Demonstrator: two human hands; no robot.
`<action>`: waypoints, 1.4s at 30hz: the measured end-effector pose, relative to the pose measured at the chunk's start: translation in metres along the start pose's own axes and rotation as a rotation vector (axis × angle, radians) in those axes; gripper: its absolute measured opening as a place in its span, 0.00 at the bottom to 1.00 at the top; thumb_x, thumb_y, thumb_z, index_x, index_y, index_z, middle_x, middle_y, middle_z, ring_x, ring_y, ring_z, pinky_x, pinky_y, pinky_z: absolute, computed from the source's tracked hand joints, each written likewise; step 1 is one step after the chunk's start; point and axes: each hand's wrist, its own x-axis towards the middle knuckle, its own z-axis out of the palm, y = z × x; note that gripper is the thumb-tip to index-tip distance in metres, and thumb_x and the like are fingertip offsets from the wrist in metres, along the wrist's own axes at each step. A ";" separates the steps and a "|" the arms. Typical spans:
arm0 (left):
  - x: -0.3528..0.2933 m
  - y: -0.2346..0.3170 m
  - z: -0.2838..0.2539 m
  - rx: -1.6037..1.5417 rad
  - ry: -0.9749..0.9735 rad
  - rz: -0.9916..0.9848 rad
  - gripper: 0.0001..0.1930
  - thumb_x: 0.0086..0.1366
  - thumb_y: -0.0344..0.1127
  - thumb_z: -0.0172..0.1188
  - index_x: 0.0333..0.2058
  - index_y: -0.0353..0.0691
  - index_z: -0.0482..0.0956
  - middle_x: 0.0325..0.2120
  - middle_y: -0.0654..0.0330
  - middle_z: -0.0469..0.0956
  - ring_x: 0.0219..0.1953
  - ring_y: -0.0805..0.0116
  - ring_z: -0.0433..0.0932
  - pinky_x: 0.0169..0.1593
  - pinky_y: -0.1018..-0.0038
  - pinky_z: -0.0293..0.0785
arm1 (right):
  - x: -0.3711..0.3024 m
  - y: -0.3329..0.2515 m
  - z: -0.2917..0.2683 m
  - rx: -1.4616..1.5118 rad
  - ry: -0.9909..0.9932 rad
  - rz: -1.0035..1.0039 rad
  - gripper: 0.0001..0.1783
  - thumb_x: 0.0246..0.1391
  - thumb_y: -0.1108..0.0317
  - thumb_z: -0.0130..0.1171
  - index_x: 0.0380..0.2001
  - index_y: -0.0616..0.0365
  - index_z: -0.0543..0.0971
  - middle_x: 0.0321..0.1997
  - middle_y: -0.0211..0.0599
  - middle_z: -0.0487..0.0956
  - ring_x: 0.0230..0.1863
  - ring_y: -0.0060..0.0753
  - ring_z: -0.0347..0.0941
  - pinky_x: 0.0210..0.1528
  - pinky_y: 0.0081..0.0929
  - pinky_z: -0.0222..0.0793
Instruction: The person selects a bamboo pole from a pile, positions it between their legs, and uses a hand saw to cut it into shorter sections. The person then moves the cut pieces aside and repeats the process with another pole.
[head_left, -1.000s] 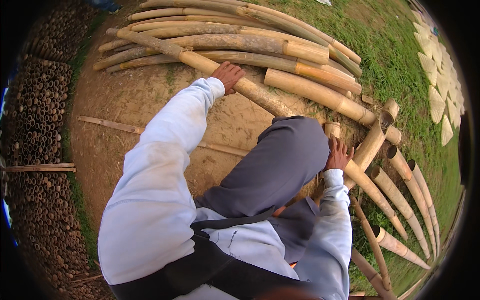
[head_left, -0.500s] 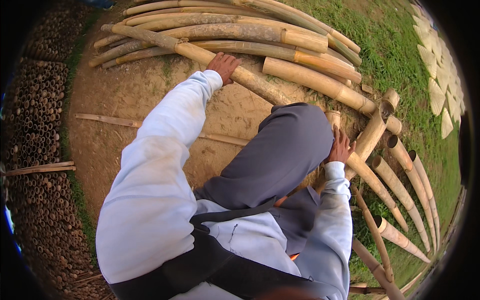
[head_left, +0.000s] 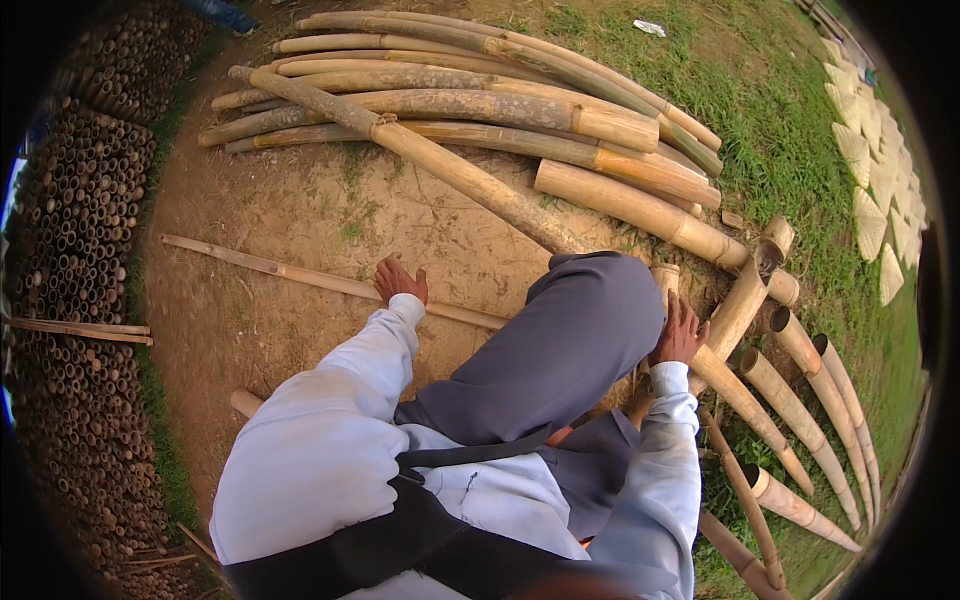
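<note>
My left hand (head_left: 401, 280) is held over a thin bamboo pole (head_left: 290, 271) lying across the bare soil, its fingers apart and nothing visible in them. Whether it touches that pole I cannot tell. Beside my bent knee, my right hand (head_left: 681, 333) grips a short bamboo pole (head_left: 752, 408) near its cut upper end. Farther out, a long bamboo pole (head_left: 465, 178) slants from the far left toward my knee, which hides its near end. No hand is on that long pole.
Thick bamboo poles (head_left: 430, 103) are stacked at the far side. Crossed bamboo pieces (head_left: 737, 300) stand right of my knee, with cut poles (head_left: 800, 390) fanned over grass. Stacked bamboo ends (head_left: 75, 210) line the left. Pale woven pieces (head_left: 880, 170) lie far right.
My left hand has let go of the long slanting pole and come back toward me, over the thin pole. My right hand stays in place on its pole.
</note>
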 end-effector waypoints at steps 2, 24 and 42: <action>-0.008 -0.029 0.019 0.053 -0.001 -0.402 0.30 0.59 0.49 0.72 0.53 0.44 0.68 0.53 0.52 0.71 0.59 0.50 0.69 0.61 0.54 0.67 | 0.000 -0.001 -0.001 0.003 0.038 -0.009 0.57 0.39 0.46 0.80 0.72 0.31 0.62 0.69 0.28 0.68 0.71 0.34 0.63 0.77 0.62 0.37; 0.022 -0.071 0.092 -0.134 -0.497 -0.677 0.26 0.55 0.52 0.70 0.45 0.36 0.84 0.44 0.48 0.86 0.46 0.47 0.85 0.53 0.59 0.79 | -0.011 0.004 0.004 0.097 0.045 -0.031 0.52 0.40 0.51 0.80 0.70 0.35 0.66 0.68 0.31 0.69 0.70 0.36 0.63 0.76 0.60 0.42; 0.083 -0.037 0.062 -1.394 -0.010 -0.748 0.52 0.53 0.25 0.65 0.69 0.28 0.37 0.55 0.34 0.71 0.42 0.48 0.83 0.36 0.57 0.87 | -0.009 0.006 -0.002 0.254 0.097 -0.038 0.39 0.52 0.59 0.68 0.68 0.40 0.69 0.65 0.37 0.72 0.67 0.43 0.67 0.75 0.54 0.46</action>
